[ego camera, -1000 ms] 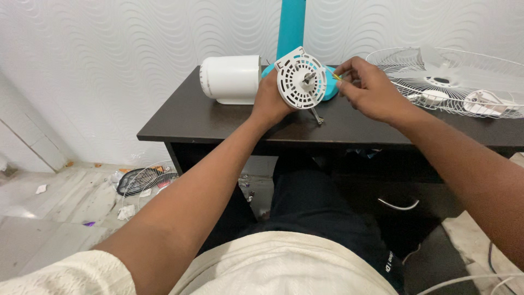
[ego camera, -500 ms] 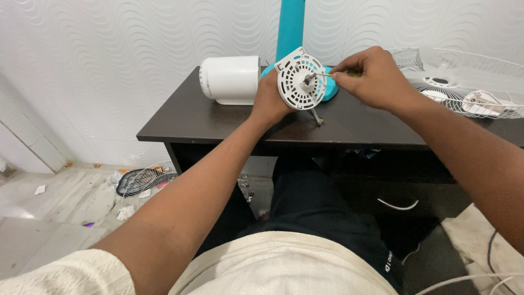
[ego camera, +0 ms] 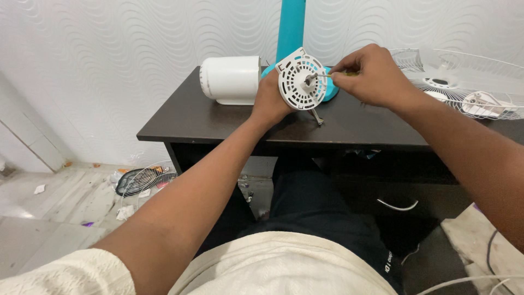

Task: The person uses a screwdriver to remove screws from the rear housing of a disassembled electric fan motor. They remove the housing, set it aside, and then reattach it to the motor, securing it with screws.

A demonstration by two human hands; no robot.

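Two hands are seen, and one round white fan part [ego camera: 302, 80] with many little slots is held up between them. One thin metal rod [ego camera: 316, 116] hangs down from that part to the dark table [ego camera: 207, 117]. One small screwdriver [ego camera: 323, 76] is seen, with its tip at the middle of the round part. One white round cover [ego camera: 230, 80] lies on its side on the table, just beside the left hand. One blue pole [ego camera: 290, 24] stands behind, with a blue base [ego camera: 331, 92] partly hidden by the round part. One white wire fan cage [ego camera: 464, 76] lies on the table's right side, and a second wire cage [ego camera: 143, 183] lies on the floor with bits of litter in and around it. What is inside the white cover cannot be told.

The left hand [ego camera: 268, 101] is raised from the table edge, and its fingers are wrapped tight around the back of the round part, so the part is kept upright above the table. The right hand [ego camera: 370, 75] is brought in from the right with the wrist bent, and its fingers are pinched shut on the screwdriver.
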